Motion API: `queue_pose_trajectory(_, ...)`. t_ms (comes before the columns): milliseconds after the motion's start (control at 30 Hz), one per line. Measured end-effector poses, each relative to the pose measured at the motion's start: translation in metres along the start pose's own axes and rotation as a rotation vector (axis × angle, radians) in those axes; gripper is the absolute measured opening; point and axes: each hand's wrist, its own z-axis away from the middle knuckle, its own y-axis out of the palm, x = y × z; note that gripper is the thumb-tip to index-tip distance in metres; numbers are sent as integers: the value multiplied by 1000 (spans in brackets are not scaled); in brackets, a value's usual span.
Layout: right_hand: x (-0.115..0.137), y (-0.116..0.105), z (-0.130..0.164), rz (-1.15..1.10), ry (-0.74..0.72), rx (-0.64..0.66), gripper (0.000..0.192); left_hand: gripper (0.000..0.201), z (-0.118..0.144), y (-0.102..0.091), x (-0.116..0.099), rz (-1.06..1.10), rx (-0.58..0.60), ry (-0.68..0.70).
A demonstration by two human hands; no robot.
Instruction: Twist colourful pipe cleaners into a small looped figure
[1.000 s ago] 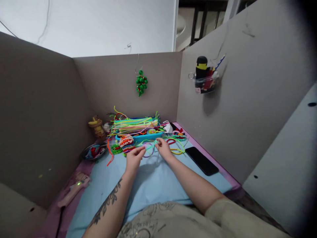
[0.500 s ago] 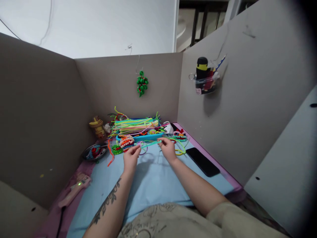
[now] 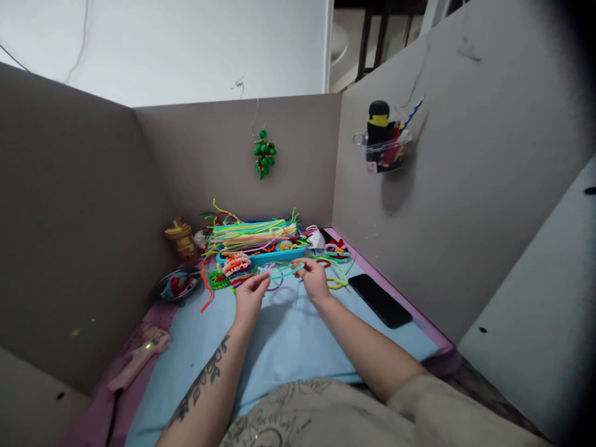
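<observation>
My left hand point(image 3: 250, 295) and my right hand point(image 3: 313, 278) are raised a little over the light blue mat point(image 3: 284, 335), side by side. Between their fingertips stretches a teal pipe cleaner point(image 3: 282, 272), pinched at both ends, with a purple loop point(image 3: 274, 282) hanging by the left fingers. Just behind the hands stands a blue tray point(image 3: 261, 256) piled with bright pipe cleaners point(image 3: 251, 233). Finished twisted pieces point(image 3: 235, 266) lie left of the hands. Loose yellow and green pipe cleaners point(image 3: 338, 279) lie right of my right hand.
Cardboard walls point(image 3: 69, 236) fence the desk on three sides. A black phone point(image 3: 379, 300) lies at the right. A pink glue gun point(image 3: 139, 357) rests at the left front, a small metal dish point(image 3: 174, 285) behind it. A green ornament point(image 3: 264, 155) hangs on the back wall; a clear cup point(image 3: 384, 149) on the right wall.
The hands drew apart, stretching the teal pipe cleaner out between them, then settled with it held slightly closer to the tray.
</observation>
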Motion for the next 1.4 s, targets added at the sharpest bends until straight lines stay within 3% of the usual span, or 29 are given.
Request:
queue_pose_trajectory(167, 1, -5, -2, -10, -42, -106, 22, 33, 0, -1, 1, -13, -28, 14)
queue_pose_trajectory(433, -4, 5, 3, -26, 85, 62, 15, 32, -1, -1, 4, 19, -42, 30)
queue_pose_trajectory(600, -5, 10, 8, -63, 309, 313, 20, 28, 2, 1, 6, 44, 35, 67)
queue_pose_trajectory(733, 2, 12, 17, -15, 275, 513, 27, 26, 3, 1, 7, 23, 55, 98)
queue_pose_trajectory(900, 5, 13, 22, 64, 311, 603, 32, 28, 2, -1, 5, -20, 25, 102)
queue_pose_trajectory(1033, 1, 18, 24, -27, 428, 611, 36, 26, 4, -1, 3, -27, -13, 135)
queue_pose_trajectory(1167, -7, 26, 32, -201, 581, 531, 36, 26, 5, 0, 5, -50, -10, 132)
queue_pose_trajectory(1400, -8, 37, 41, -373, 628, 337, 30, 25, 6, -1, 6, -85, 1, 169)
